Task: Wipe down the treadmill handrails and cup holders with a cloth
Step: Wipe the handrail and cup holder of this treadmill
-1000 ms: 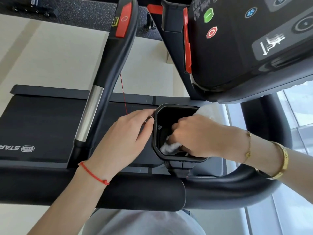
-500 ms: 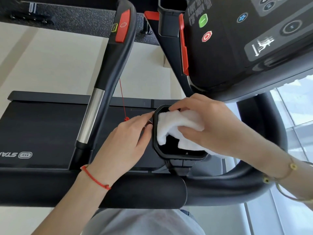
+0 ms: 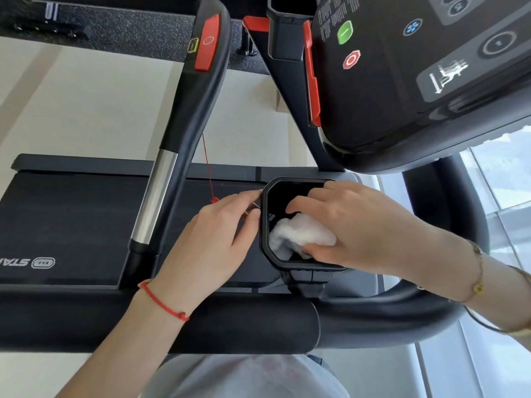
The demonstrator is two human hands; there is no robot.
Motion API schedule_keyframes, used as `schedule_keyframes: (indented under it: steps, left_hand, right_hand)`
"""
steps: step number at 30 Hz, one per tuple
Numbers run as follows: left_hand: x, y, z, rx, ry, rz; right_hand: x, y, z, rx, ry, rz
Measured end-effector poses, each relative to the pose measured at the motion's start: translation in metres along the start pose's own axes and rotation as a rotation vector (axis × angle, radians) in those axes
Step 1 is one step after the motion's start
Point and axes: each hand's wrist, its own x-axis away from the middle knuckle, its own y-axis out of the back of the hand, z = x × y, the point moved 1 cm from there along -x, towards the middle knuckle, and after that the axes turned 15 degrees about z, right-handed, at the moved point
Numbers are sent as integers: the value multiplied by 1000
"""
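Pressing the white cloth (image 3: 298,234) back down into the cup holder (image 3: 265,225), the right hand (image 3: 359,225) grips it, having lifted it to the rim half a second ago. Left hand (image 3: 212,239), fingers straight, steadies the holder's nine-o'clock edge. Interior wiping appears ongoing.

Left hand (image 3: 212,239) comes in from the lower left, palm down, fingers stretched out pretty much straight, red string bracelet on the wrist. Right hand (image 3: 356,225) reaches in from the right, fingers and thumb curled in a grip, gold bracelets on that wrist.
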Motion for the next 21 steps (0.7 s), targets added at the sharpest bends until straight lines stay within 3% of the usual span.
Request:
schedule_keyframes:
  steps: [8, 17, 21]
  left_hand:
    - [2, 0, 1, -9, -14, 20]
    - [-1, 2, 1, -20, -8, 42]
    - [-2, 3, 1, -32, -6, 40]
  right_hand:
    - [-23, 2, 8, -160, 45, 74]
    - [-41, -8, 7, -6, 11, 377]
    - [-43, -5, 10, -49, -39, 378]
